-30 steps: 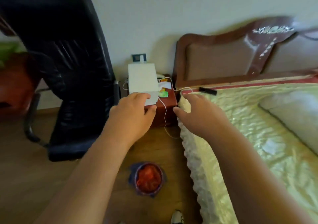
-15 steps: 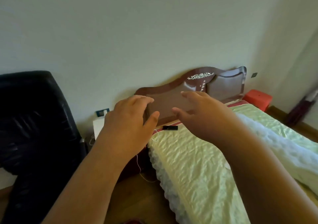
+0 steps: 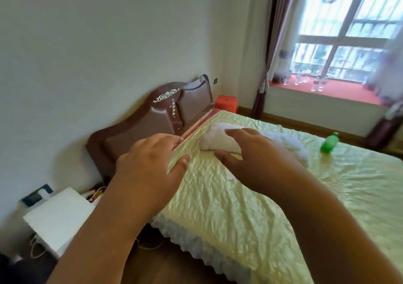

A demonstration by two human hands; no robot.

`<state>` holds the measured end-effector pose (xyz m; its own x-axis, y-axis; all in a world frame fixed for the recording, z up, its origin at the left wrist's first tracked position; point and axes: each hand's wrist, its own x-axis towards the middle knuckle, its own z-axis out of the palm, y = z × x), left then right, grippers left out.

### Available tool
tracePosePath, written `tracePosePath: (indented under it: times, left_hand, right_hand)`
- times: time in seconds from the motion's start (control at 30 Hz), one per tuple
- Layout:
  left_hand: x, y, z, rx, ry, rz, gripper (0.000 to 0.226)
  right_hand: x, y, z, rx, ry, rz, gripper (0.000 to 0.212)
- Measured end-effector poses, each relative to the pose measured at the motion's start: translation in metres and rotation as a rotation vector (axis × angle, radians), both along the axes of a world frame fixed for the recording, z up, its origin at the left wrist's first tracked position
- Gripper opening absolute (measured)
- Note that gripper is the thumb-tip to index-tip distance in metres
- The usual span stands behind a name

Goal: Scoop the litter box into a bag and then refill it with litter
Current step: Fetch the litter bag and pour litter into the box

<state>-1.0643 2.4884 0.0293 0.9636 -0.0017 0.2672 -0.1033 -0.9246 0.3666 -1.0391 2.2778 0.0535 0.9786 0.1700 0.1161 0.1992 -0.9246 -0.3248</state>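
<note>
Both hands are raised in front of the person, fingers spread and relaxed, holding nothing: the left hand (image 3: 150, 166) over the near corner of the bed (image 3: 250, 207), the right hand (image 3: 257, 155) further in over the pale green cover. Just beyond the right hand lies a white rolled towel (image 3: 220, 136). A green bottle (image 3: 329, 143) lies further right on the bed. A white box (image 3: 57, 218) stands by the wall beside the dark headboard (image 3: 161, 113). No litter box, bag or litter is in view.
</note>
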Motion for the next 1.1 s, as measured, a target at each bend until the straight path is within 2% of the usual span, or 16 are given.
tracePosePath:
  times: [0.13, 0.37, 0.57, 0.67, 0.9, 1.1]
  left_hand:
    - [-0.003, -0.035, -0.006, 0.007, 0.029, -0.219, 0.045]
    - [-0.03, -0.151, 0.012, -0.001, 0.012, -0.617, 0.05]
    - [-0.088, -0.266, 0.013, 0.13, 0.002, -0.902, 0.053]
    - [-0.127, -0.321, 0.012, 0.149, 0.005, -1.034, 0.053]
    - [-0.22, -0.42, -0.001, 0.136, 0.006, -1.279, 0.053]
    - [-0.281, -0.486, -0.001, 0.186, 0.004, -1.444, 0.051]
  right_hand:
    - [-0.047, -0.035, -0.009, -0.033, 0.009, -0.211, 0.067]
    - [-0.153, -0.136, -0.007, -0.012, 0.001, -0.659, 0.068]
    - [-0.266, -0.218, -0.021, -0.002, -0.017, -1.0, 0.079]
    - [-0.326, -0.249, -0.023, 0.008, 0.019, -1.142, 0.073]
    - [-0.445, -0.304, -0.027, 0.028, 0.102, -1.401, 0.064]
    - [-0.518, -0.331, -0.03, 0.076, 0.102, -1.545, 0.068]
